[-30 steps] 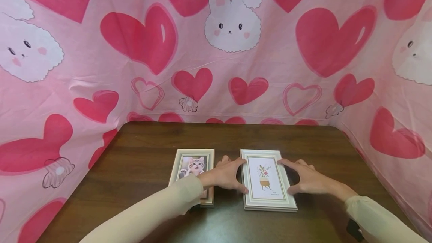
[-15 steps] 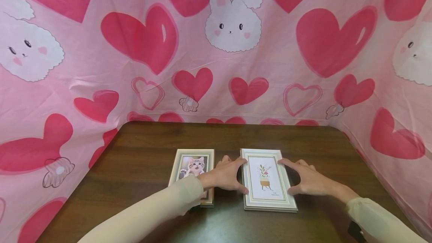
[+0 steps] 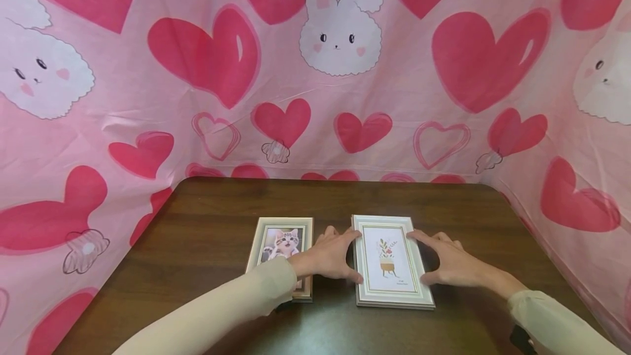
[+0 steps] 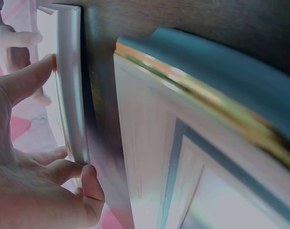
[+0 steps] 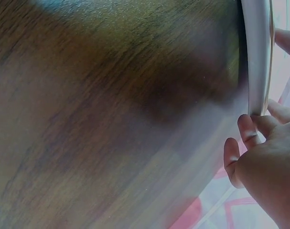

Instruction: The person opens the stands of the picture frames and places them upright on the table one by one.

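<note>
Writing: a small caption [image 3: 401, 282] in the lower right corner of the flower print [image 3: 388, 259] — its letters are too fine for me to read from here. The print is set in a white frame [image 3: 394, 298] over the brown table [image 3: 217, 218], between the two hands; whether it lies quite flat I cannot tell. The left hand [image 3: 331, 255] grips the left side of the white frame, the right hand [image 3: 453, 262] its right side. In each, thumb and forefinger stand wide apart along the moulding, bowed into an arch; the wrist views show other fingers bent at, or just past, its edge. Left of these, a cream frame [image 3: 257, 248] with a kitten picture [image 3: 286, 244] lies apart — partly covered by the pale left sleeve [image 3: 217, 308]. Behind the table hangs a pink cloth [image 3: 315, 86] printed with hearts and rabbits.
</note>
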Available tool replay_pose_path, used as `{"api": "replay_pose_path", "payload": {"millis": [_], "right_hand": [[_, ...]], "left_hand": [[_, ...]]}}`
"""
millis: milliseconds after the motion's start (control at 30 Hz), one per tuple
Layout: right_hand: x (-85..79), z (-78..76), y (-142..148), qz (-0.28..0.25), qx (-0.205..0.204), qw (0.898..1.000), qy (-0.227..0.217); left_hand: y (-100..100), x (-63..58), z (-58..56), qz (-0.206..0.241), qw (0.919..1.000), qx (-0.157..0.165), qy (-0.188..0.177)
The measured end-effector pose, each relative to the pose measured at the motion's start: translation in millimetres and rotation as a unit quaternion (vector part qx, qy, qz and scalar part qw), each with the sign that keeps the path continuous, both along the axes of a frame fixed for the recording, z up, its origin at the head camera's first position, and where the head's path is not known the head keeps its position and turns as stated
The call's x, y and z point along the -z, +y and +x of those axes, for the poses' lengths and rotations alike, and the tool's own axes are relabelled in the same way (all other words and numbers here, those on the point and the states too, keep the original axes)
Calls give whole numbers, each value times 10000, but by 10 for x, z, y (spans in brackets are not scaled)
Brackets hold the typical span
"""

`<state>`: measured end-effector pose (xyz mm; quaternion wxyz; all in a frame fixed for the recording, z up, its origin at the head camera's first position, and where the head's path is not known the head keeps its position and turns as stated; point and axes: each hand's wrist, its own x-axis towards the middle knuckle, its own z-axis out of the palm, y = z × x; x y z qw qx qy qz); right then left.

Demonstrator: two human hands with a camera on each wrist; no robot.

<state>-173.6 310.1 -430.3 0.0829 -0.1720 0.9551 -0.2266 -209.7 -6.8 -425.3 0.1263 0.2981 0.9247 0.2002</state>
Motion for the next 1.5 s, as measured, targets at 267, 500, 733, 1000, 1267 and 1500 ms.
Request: {"api": "replay_pose_path", "payload": {"millis": [267,500,733,1000,1267,1500], "right_hand": [[13,12,-11,9,11,10000,81],[20,37,-24,-89,21,9998,148],[12,55,-27,-175,-16,9995,244],[19,67,-27,-323,-107,9974,629],[17,99,-31,-343,-124,9959,828],[10,124,-37,-380,-147,9946,951]], "left_hand": [[4,-3,24,-28,10000,-14,73],[4,11,27,-13,9999,3,170],[3,15,42,8,9998,-43,218],[-15,5,70,156,9998,-40,139],[-11,-10,107,272,9995,-139,81],[-4,-14,134,279,9993,-147,202]]}}
